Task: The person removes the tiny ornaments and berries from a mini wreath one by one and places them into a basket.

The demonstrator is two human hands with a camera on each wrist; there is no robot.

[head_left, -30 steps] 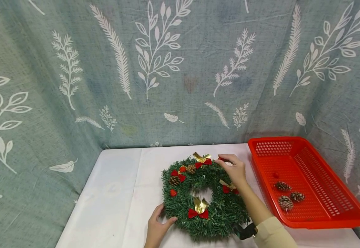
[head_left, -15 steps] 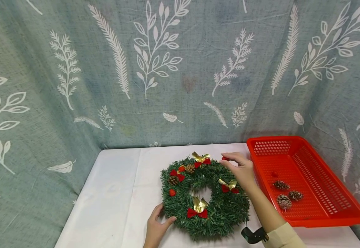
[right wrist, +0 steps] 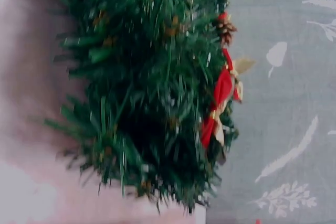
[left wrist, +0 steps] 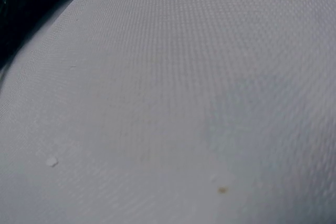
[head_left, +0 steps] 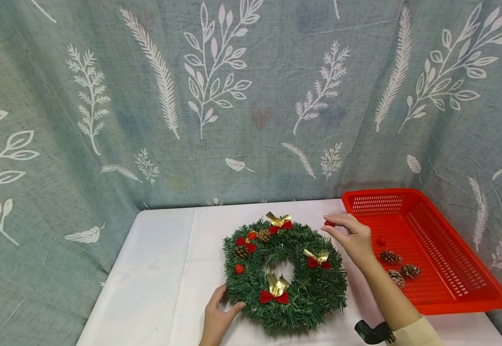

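A green artificial wreath point(head_left: 304, 302) lies flat on the white tablecloth in the head view. Red-and-gold bows, such as the front bow point(head_left: 275, 296), sit on it with two pinecones and small red ornaments, one of them a red ornament point(head_left: 239, 269) at its left. My left hand point(head_left: 219, 315) holds the wreath's lower left edge, thumb on top. Between thumb and fingertips, my right hand point(head_left: 354, 238) pinches a small red ornament point(head_left: 329, 223), mostly covered, off the wreath's upper right. The right wrist view shows the wreath's side point(right wrist: 147, 87); neither wrist view shows a hand.
At the right stands a red plastic basket point(head_left: 432, 240) with a pinecone point(head_left: 410, 271), other pinecones and a red ornament point(head_left: 381, 241) inside. A leaf-patterned curtain point(head_left: 242, 96) closes off the back and sides. Bare tablecloth point(head_left: 151, 278) stretches left of the wreath.
My right hand has drawn away from the wreath's upper right toward the basket, still pinching the red ornament. The left hand stays at the wreath's edge.
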